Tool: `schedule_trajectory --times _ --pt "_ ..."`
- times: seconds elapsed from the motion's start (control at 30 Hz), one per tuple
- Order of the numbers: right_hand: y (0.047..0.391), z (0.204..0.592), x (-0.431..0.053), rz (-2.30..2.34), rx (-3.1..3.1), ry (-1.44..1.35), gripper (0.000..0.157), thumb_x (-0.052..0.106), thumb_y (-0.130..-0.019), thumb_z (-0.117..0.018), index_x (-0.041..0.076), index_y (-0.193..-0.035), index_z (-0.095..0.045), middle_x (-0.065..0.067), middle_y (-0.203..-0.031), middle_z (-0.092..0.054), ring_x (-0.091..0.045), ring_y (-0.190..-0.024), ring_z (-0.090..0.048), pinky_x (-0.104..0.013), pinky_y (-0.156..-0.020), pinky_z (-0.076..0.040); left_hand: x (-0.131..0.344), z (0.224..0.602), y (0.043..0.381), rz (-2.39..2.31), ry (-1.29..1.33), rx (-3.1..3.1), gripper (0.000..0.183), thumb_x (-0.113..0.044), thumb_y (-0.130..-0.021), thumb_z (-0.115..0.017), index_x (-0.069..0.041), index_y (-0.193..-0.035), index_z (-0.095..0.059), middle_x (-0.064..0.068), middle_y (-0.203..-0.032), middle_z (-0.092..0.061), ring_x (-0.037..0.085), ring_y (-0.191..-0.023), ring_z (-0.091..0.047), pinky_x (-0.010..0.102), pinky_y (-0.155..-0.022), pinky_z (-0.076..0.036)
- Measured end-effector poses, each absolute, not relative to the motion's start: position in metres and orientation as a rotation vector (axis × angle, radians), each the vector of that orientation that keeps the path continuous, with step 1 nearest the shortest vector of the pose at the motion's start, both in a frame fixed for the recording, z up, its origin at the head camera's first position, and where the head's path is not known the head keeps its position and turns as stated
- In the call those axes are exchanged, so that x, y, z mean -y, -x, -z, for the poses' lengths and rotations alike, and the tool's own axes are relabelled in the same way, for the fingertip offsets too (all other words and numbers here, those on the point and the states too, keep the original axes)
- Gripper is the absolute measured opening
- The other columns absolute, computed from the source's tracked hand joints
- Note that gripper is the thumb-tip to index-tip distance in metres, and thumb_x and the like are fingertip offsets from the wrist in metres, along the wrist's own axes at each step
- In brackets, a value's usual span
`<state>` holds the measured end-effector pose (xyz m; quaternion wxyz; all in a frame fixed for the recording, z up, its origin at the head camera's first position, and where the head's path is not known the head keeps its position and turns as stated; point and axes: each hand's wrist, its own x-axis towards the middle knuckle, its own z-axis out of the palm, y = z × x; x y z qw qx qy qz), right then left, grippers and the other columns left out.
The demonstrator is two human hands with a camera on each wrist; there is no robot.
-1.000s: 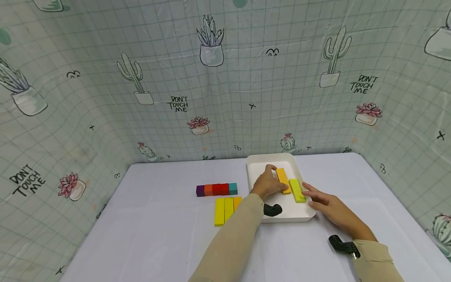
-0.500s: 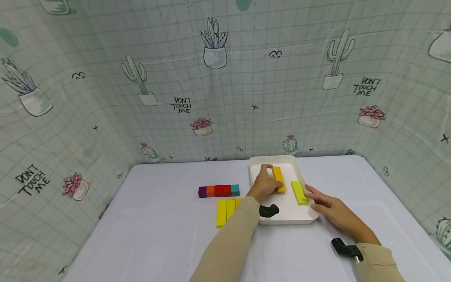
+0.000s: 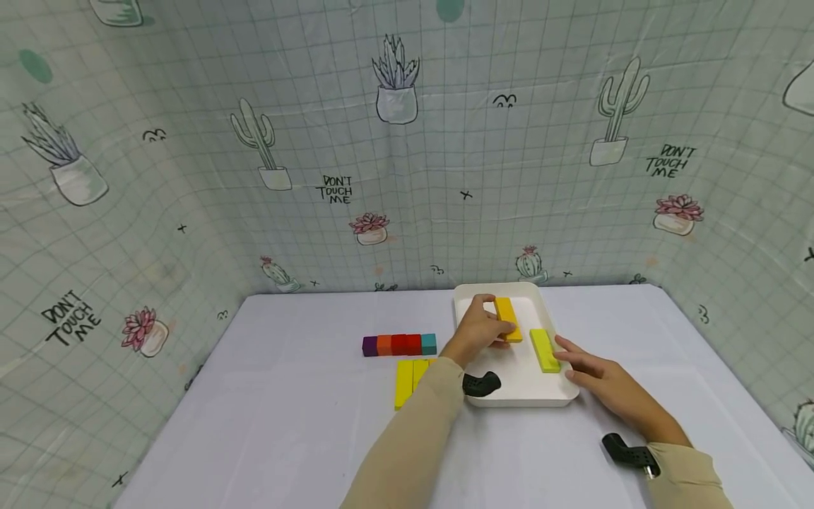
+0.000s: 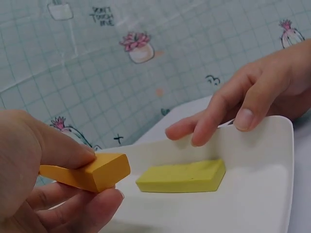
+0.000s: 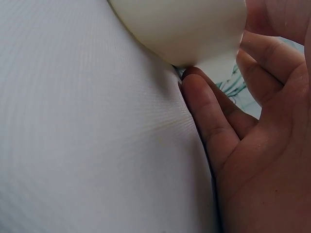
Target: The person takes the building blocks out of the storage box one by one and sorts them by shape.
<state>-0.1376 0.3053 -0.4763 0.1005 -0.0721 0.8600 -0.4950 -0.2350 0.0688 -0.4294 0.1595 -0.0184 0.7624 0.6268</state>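
Note:
My left hand (image 3: 478,331) pinches an orange-yellow block (image 3: 508,319) between thumb and fingers. It holds the block over the left part of a white tray (image 3: 521,391). In the left wrist view the block (image 4: 108,171) points its end toward the camera, thumb on top and fingers below. A lime-yellow block (image 3: 545,350) lies on the tray floor near the right wall. My right hand (image 3: 607,378) rests at the tray's right rim, its thumb and two fingertips reaching over it. Its other fingers stay low outside the wall in the right wrist view, beside the tray (image 5: 184,29).
Left of the tray, a row of small cubes (image 3: 399,345) in purple, orange, red and teal lies on the white table (image 3: 286,424). Yellow blocks (image 3: 404,384) stand side by side in front of it, partly hidden by my left sleeve (image 3: 407,438). A patterned cloth (image 3: 432,155) rises behind.
My left hand has moved the orange-yellow block left, away from the lime-yellow one, then slightly up the tray. My right hand has stayed at the rim. The head view has shifted a little.

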Motion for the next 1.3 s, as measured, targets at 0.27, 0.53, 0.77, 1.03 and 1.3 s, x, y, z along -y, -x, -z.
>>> schedule_trajectory --times 0.27,0.53,0.77,1.03,1.3 --pt "0.135 0.473 -0.303 1.448 -2.549 0.219 0.051 0.037 -0.101 -0.059 0.011 -0.145 -0.054 -0.001 -0.164 -0.024 -0.037 -0.151 -0.012 -0.067 -0.113 -0.015 -0.060 0.430 0.231 -1.808 0.017 -2.136 0.067 -0.003 -0.085 -0.079 -0.014 -0.142 -0.045 0.008 -0.097 -0.059 0.021 -0.076 -0.069 0.035 -0.070 -0.060" --pt "0.136 0.473 -0.304 1.457 -2.542 0.231 0.050 0.036 -0.101 -0.060 0.012 -0.144 -0.055 0.000 -0.164 -0.024 -0.036 -0.151 -0.012 -0.067 -0.113 -0.015 -0.053 0.426 0.227 -1.786 -0.034 -2.134 0.067 -0.004 -0.085 -0.079 -0.013 -0.143 -0.046 0.008 -0.098 -0.059 0.021 -0.075 -0.069 0.036 -0.071 -0.061" --pt "0.136 0.476 -0.305 1.448 -2.555 0.244 0.051 0.038 -0.101 -0.059 0.014 -0.146 -0.054 0.004 -0.164 -0.025 -0.033 -0.151 -0.013 -0.049 -0.118 -0.021 -0.048 0.423 0.225 -1.754 -0.024 -2.143 0.066 -0.007 -0.086 -0.079 -0.014 -0.143 -0.047 0.008 -0.097 -0.060 0.021 -0.074 -0.069 0.035 -0.071 -0.060" --pt "0.135 0.473 -0.304 1.442 -2.553 0.236 0.051 0.038 -0.101 -0.059 0.013 -0.146 -0.053 0.001 -0.164 -0.024 -0.036 -0.151 -0.013 -0.056 -0.117 -0.020 -0.044 0.421 0.222 -1.776 -0.042 -2.120 0.065 -0.009 -0.086 -0.079 -0.016 -0.143 -0.048 0.007 -0.098 -0.061 0.022 -0.073 -0.070 0.033 -0.067 -0.060" --pt "0.138 0.472 -0.305 1.446 -2.544 0.234 0.052 0.038 -0.101 -0.060 0.013 -0.146 -0.053 0.001 -0.165 -0.023 -0.036 -0.151 -0.012 -0.065 -0.114 -0.017 -0.032 0.412 0.216 -1.804 -0.055 -2.081 0.065 -0.010 -0.086 -0.079 -0.018 -0.143 -0.048 0.007 -0.103 -0.063 0.024 -0.075 -0.071 0.041 -0.075 -0.060"
